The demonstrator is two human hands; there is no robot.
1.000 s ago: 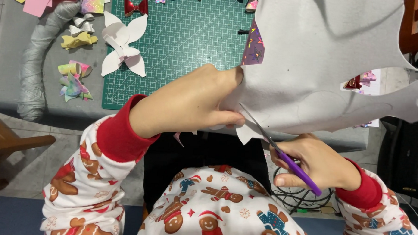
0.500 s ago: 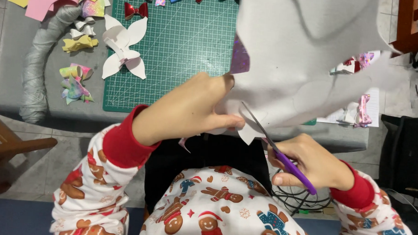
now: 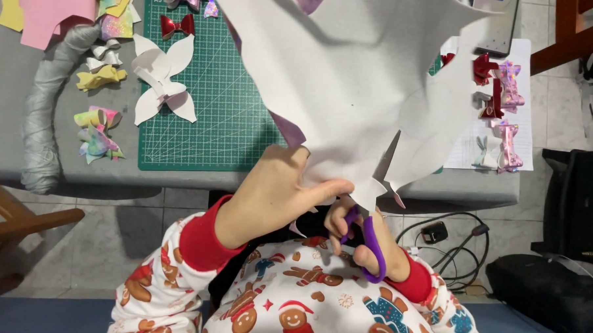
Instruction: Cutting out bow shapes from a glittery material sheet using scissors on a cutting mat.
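Sheet: a large white sheet of craft material [image 3: 352, 83] is held up in the air between the camera and the desk, its edges already cut into curved notches; a purple underside is seen at its lower left edge
Left hand: the left hand [image 3: 276, 192] is closed on the lower edge of the sheet, which is pinched between thumb and fingers
Scissors: purple-handled scissors [image 3: 369, 235] are pointed up into the sheet's lower edge, just beside the left thumb; one blade is seen lying against the white material
Right hand: the right hand [image 3: 366, 238] is wrapped around the scissors, with fingers passed through the handle loops; how far the blades are parted cannot be told
Cutting mat: a green gridded cutting mat [image 3: 213, 111] is laid on the grey desk [image 3: 9, 123], partly hidden behind the sheet
White cut-out: a white petal-shaped bow piece [image 3: 161, 83] is laid on the mat's left part
Bows at left: a red bow [image 3: 176, 26] is seen near the mat's top, and pastel bows [image 3: 97, 133] are set on the desk left of the mat
Grey roll: a long grey wrapped roll [image 3: 45, 105] is laid along the desk's left end
Bows at right: red and pink glittery bows [image 3: 499, 95] are set on a white paper [image 3: 468, 153] at the desk's right side
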